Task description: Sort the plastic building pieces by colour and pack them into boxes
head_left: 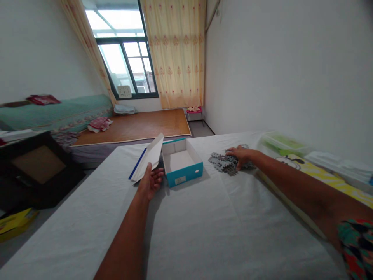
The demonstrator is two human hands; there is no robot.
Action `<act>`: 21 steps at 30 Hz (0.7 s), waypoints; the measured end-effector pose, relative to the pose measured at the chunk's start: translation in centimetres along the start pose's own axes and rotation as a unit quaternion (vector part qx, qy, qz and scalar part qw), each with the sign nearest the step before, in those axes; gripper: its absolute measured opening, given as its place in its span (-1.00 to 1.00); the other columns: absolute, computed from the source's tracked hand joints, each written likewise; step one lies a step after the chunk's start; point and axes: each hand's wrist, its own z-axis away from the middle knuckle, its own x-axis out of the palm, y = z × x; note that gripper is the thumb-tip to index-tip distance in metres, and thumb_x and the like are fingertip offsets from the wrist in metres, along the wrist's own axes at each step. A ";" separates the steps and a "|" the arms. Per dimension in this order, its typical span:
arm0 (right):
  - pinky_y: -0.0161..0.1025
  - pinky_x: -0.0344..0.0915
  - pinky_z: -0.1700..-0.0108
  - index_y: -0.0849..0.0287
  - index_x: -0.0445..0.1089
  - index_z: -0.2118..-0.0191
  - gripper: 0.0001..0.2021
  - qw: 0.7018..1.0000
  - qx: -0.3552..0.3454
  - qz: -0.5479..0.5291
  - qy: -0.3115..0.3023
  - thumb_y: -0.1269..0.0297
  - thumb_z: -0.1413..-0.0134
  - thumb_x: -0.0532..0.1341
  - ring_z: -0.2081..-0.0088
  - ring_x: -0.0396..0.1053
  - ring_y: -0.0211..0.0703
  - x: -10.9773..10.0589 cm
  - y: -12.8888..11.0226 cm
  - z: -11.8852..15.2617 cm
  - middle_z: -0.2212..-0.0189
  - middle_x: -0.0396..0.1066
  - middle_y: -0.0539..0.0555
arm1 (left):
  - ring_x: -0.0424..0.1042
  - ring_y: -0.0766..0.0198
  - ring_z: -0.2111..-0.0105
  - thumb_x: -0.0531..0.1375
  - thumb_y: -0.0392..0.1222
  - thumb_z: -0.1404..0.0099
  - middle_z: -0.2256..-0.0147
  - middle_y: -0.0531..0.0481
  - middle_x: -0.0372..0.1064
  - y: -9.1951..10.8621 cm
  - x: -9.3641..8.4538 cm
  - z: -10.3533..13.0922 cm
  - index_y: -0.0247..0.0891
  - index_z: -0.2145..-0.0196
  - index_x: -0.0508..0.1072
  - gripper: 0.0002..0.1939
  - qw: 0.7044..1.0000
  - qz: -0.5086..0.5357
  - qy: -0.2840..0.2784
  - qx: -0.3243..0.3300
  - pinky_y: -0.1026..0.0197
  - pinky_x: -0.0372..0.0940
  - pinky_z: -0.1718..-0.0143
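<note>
A blue shoebox-like box (184,175) with a white inside stands on the white-covered table. Its flat lid or flap (153,151), white with a blue edge, tilts up on the left side. My left hand (150,181) is at the lid's lower corner, thumb raised against it and fingers loosely curled in front of the box; nothing shows between them. To the right of the box lies a heap of small grey interlocking pieces (223,162). Reaching over this heap, my right hand (240,154) touches it with thumb and fingers spread apart.
White cloth covers the table (192,229). Along the right wall are a clear plastic container (287,144) and a yellow patterned item (323,171). Beyond the table stands a bed with a brown mat (148,124). A dark chair-like object (37,171) is at left.
</note>
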 end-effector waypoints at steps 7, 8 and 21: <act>0.08 0.12 -0.13 0.00 0.41 -0.08 -0.37 0.995 0.000 0.030 0.092 0.29 0.27 0.32 -0.05 0.28 0.24 0.5 -0.6 0.6 -0.16 0.28 0.16 | 0.37 0.25 0.47 0.07 0.07 -0.35 0.51 -0.01 0.38 -1.1 3.3 2.3 -0.26 0.37 0.52 -0.61 0.815 -0.404 0.117 0.400 0.23 0.27 0.38; 0.06 0.12 -0.13 0.00 0.41 -0.08 -0.38 0.995 0.011 0.030 0.099 0.29 0.26 0.31 -0.06 0.28 0.23 0.6 -0.7 0.8 -0.15 0.28 0.16 | 0.41 0.20 0.34 0.09 0.00 -0.37 0.41 -0.05 0.44 -1.3 3.8 2.7 -0.23 0.32 0.54 -0.68 0.751 -0.460 0.117 0.459 0.17 0.29 0.25; 0.01 0.13 -0.16 0.01 0.49 0.01 -0.48 0.983 0.067 -0.025 0.172 0.41 0.22 0.28 -0.06 0.30 0.15 -0.9 -1.7 2.8 -0.07 0.36 0.13 | 0.32 0.11 0.01 0.05 -0.33 -0.36 0.14 -0.08 0.44 -4.3 6.5 3.6 -0.15 0.08 0.45 -0.74 0.628 -0.570 0.022 0.530 0.00 0.11 -0.08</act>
